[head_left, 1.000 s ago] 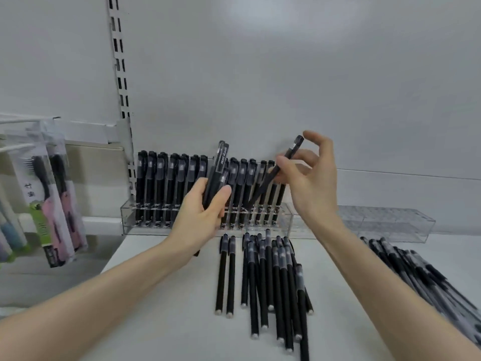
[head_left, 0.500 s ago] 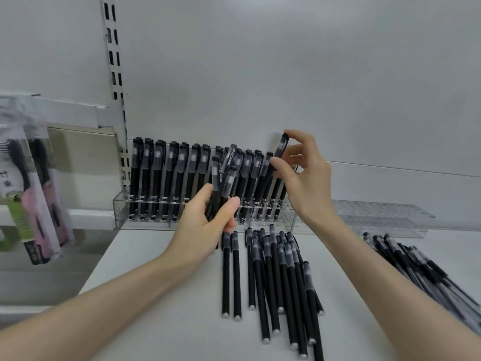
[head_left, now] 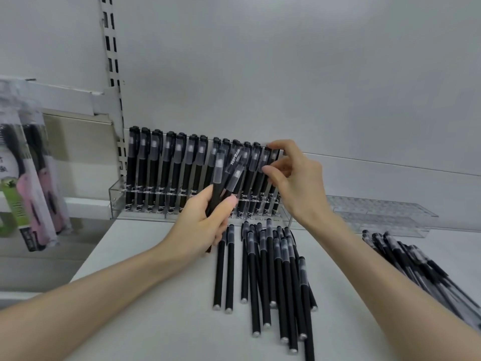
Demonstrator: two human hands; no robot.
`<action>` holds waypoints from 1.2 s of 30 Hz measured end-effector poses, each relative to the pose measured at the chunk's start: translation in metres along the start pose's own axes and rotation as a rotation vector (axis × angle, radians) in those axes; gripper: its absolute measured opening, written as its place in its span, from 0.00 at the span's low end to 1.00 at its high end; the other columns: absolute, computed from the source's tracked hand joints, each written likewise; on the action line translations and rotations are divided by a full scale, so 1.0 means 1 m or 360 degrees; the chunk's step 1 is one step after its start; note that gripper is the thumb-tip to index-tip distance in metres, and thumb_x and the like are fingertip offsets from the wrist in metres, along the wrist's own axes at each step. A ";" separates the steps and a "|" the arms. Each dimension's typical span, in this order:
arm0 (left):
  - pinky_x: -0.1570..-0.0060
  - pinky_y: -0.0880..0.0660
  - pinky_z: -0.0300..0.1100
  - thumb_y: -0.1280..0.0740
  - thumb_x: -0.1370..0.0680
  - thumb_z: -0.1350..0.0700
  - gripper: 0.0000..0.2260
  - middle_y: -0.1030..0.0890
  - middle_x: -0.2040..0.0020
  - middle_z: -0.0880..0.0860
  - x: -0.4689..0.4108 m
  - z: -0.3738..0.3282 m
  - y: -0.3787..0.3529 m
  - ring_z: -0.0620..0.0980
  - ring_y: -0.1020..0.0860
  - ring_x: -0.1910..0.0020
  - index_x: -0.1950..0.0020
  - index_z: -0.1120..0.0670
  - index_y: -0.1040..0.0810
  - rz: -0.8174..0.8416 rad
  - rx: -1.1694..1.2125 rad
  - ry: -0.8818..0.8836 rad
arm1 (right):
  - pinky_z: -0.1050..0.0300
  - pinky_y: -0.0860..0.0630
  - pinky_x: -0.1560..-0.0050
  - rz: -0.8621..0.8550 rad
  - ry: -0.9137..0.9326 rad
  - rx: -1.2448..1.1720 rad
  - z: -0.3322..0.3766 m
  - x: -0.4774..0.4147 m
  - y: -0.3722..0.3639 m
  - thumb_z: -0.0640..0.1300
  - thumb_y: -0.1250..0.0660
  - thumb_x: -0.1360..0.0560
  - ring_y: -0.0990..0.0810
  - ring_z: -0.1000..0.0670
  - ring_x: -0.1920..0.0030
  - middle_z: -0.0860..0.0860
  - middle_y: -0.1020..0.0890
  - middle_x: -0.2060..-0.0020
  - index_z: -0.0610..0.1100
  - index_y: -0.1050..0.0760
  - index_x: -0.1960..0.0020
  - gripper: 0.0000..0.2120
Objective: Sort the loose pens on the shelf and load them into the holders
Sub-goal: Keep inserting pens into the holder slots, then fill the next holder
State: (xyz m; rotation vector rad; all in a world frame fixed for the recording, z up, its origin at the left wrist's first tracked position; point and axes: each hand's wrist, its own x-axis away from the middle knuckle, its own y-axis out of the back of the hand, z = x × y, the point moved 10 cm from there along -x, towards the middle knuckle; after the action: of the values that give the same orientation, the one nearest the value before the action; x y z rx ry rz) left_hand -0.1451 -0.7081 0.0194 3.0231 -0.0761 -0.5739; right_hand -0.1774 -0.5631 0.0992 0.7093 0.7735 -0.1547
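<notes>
Head view.
- Clear acrylic holder point(head_left: 117, 198) stands at the back of the shelf, against the wall. It carries a row of black capped pens point(head_left: 166, 173), upright, caps on top, packed side by side from its left end across to the right hand.
- Second clear holder point(head_left: 380, 213) lies further right along the back edge, well apart from the hands.
- Left hand point(head_left: 200, 227) grips a small bundle of pens point(head_left: 225, 178), caps up, held just in front of the middle of the row.
- Right hand point(head_left: 296, 181) pinches the cap of the end pen point(head_left: 274, 157) between thumb and fingers; that pen stands at the right end of the row.

Against half a second ago: the end pen was tilted with its cap above the row; it now stands level with its neighbours. The bundle has stayed in the left hand.

Surface and room: white shelf point(head_left: 156, 321). Loose pens point(head_left: 273, 272) lie in front of the holder, caps toward it, partly overlapping. Another heap of pens point(head_left: 416, 264) lies slantwise at the right. Plain white back panel point(head_left: 286, 61), slotted upright point(head_left: 112, 63) to the left, hanging packets of brushes point(head_left: 33, 194) at far left.
</notes>
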 end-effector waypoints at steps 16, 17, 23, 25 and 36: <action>0.81 0.40 0.34 0.37 0.22 0.56 0.09 0.26 0.73 0.55 0.000 -0.001 0.000 0.46 0.37 0.82 0.52 0.62 0.27 0.0035 0.0119 0.0002 | 0.60 0.22 0.54 0.0164 -0.0345 -0.1178 0.003 0.025 -0.010 0.41 0.30 0.26 0.16 0.53 0.59 0.51 0.15 0.63 0.46 0.25 0.45 0.11; 0.81 0.40 0.33 0.37 0.21 0.57 0.08 0.26 0.73 0.55 0.000 0.000 0.000 0.46 0.37 0.83 0.52 0.62 0.27 0.0033 0.0105 -0.0001 | 0.58 0.21 0.53 0.0193 -0.0351 -0.1138 0.003 0.027 -0.013 0.43 0.29 0.27 0.16 0.52 0.59 0.51 0.15 0.63 0.46 0.25 0.43 0.13; 0.81 0.43 0.31 0.38 0.21 0.59 0.05 0.27 0.71 0.56 0.001 0.002 -0.003 0.44 0.39 0.82 0.53 0.60 0.27 0.0036 0.0125 0.0035 | 0.59 0.19 0.55 0.0136 -0.0370 -0.1145 0.004 0.029 -0.014 0.37 0.29 0.27 0.16 0.48 0.60 0.39 0.19 0.63 0.44 0.28 0.36 0.20; 0.81 0.43 0.31 0.38 0.21 0.59 0.04 0.27 0.71 0.55 0.002 0.001 -0.004 0.44 0.40 0.82 0.54 0.60 0.28 0.0045 0.0133 0.0039 | 0.60 0.19 0.57 0.0048 -0.0457 -0.1283 -0.001 0.031 -0.012 0.34 0.29 0.28 0.15 0.49 0.60 0.42 0.20 0.60 0.43 0.30 0.38 0.21; 0.81 0.44 0.33 0.43 0.19 0.54 0.09 0.32 0.69 0.53 0.001 0.005 0.003 0.43 0.41 0.80 0.48 0.57 0.26 -0.0091 0.0123 0.0091 | 0.54 0.18 0.59 -0.0547 -0.0194 -0.0834 -0.014 0.008 0.059 0.34 0.29 0.28 0.17 0.49 0.61 0.49 0.21 0.57 0.49 0.29 0.45 0.17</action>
State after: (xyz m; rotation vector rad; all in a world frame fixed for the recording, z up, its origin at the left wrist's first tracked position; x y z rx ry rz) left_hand -0.1465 -0.7111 0.0145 3.1236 -0.0089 -0.5000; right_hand -0.1579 -0.5087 0.1178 0.0662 0.7714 -0.2899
